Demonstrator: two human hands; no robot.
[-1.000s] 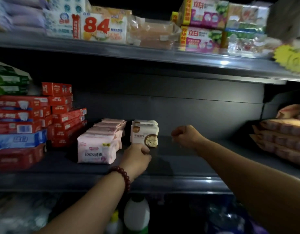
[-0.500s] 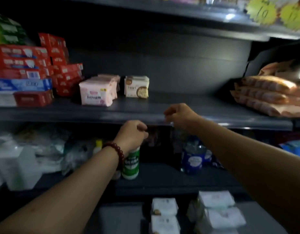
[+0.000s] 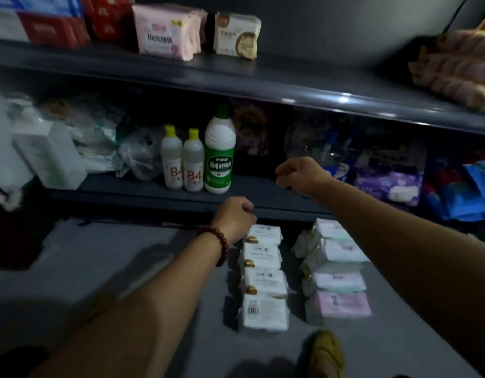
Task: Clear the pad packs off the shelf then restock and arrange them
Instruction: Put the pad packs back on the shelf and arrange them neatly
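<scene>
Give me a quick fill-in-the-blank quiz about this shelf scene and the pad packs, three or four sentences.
1. The bead bracelet is on the ___ wrist.
2. The two small bottles next to the green-labelled bottle have ___ caps.
3. The column of white pad packs by the left hand lies on the ___.
4. That column holds ___ packs.
Missing words: left; yellow; floor; four.
</scene>
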